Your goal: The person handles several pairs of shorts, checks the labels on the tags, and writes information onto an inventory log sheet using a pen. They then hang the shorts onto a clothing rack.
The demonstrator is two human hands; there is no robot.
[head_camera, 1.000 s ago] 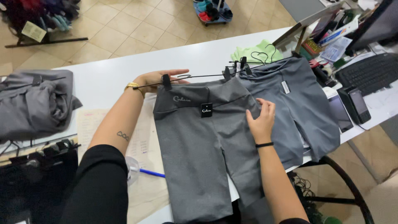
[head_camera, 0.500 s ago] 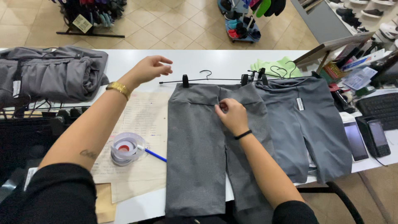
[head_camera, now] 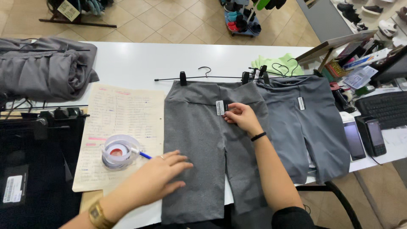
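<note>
A shop floor of beige tiles runs behind a long white desk (head_camera: 140, 63), with racks of shoes and clothes at the far edge of the room. Flat on the desk, near the middle, lies a pair of grey shorts (head_camera: 203, 144) clipped by the waistband to a black clip hanger (head_camera: 203, 77). A second pair of grey shorts (head_camera: 309, 123) lies just beside it to the right, partly overlapped, also on a hanger.

The right hand (head_camera: 241, 116) rests at the waistband of the near pair, its fingers (head_camera: 231, 111) pinched on something small and dark next to the white tag (head_camera: 220, 107); whether they actually grip the tag itself I cannot tell. The left hand (head_camera: 163, 174) lies open and flat, palm down, on the lower left leg of the same shorts, holding nothing, only pressing the cloth.

To me this looks like the tagging or tag-checking step on this garment, with the left hand keeping the fabric smooth. Any further handling at the tag would call for a fine pinch while the cloth stays taut.

Left of the shorts sit a handwritten paper sheet (head_camera: 123, 127), a roll of stickers (head_camera: 116, 152) and a blue pen (head_camera: 142, 154). A heap of grey garments (head_camera: 42, 68) lies at the far left, and a keyboard (head_camera: 383, 108) and phones (head_camera: 364, 138) at the right.
</note>
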